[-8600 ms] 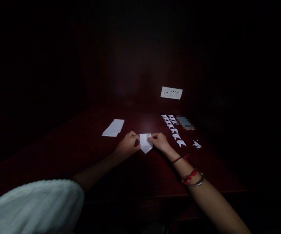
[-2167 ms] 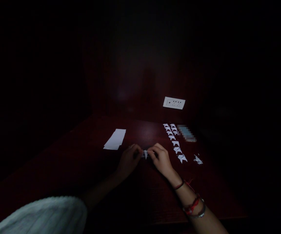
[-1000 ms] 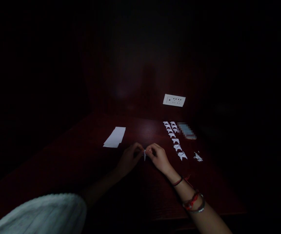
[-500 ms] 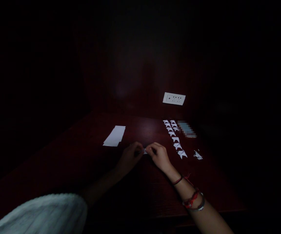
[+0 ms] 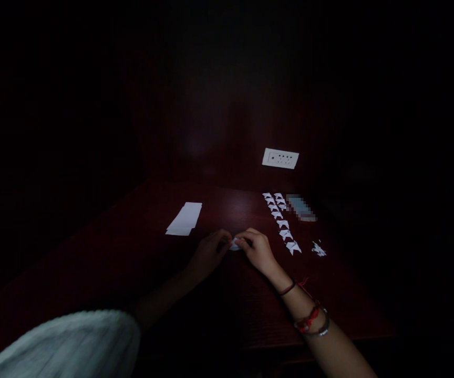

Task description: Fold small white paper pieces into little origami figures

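Near the middle of the dark red table, a small piece of white paper (image 5: 235,244) is pinched between my two hands. My left hand (image 5: 212,251) grips its left side, the fingers curled and in shadow. On its right side my right hand (image 5: 257,251) holds it with thumb and forefinger pressed together. The fingertips cover much of the paper, so its exact folds cannot be made out. Two rows of small folded white paper pieces (image 5: 284,234) lie to the right of my hands. A stack of white paper strips (image 5: 185,219) rests on the left.
Small white paper scraps (image 5: 319,249) lie in a pile at the right. Behind them is a blurred-out flat bluish object (image 5: 301,208). A white socket plate (image 5: 280,158) is on the wall at the back. The table (image 5: 132,252) fades into darkness at both sides.
Slightly more of the white paper shows below my fingertips than before. Both hands keep their pinch in nearly the same place, and the things on the table have stayed put.
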{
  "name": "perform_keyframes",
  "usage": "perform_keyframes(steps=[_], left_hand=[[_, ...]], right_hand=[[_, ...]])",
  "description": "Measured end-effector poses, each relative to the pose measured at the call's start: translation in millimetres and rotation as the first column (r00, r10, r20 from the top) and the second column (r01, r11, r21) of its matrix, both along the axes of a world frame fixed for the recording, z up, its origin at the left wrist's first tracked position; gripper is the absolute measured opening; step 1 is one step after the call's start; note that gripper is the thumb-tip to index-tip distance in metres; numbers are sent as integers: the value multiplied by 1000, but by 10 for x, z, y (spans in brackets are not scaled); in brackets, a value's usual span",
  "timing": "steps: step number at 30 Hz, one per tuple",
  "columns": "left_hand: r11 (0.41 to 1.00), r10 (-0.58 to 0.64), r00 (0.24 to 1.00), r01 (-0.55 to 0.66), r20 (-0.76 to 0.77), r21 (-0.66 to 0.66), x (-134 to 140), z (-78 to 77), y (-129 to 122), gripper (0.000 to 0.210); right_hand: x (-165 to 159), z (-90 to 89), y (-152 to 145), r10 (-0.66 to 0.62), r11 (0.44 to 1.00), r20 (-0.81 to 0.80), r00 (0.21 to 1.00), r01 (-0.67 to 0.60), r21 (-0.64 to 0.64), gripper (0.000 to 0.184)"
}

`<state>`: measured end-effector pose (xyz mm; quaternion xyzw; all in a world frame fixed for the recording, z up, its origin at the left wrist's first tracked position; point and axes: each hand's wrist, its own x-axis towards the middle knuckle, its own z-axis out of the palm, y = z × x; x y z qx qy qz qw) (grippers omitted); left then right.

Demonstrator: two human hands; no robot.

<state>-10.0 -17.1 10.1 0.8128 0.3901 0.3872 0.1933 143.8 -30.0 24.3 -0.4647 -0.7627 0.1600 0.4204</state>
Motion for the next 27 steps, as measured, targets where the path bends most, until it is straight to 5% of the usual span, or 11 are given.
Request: perform_keyframes(steps=[17, 27], left_hand=[[995, -5, 998, 11, 64, -102, 26, 60, -30, 13], [992, 49, 996, -39, 80, -119, -41, 75, 6, 8]], right_hand=[[-25, 58, -17, -75, 995, 163, 984, 63, 78, 17], [-4, 29, 3, -29, 999, 129, 991, 32, -26, 12]])
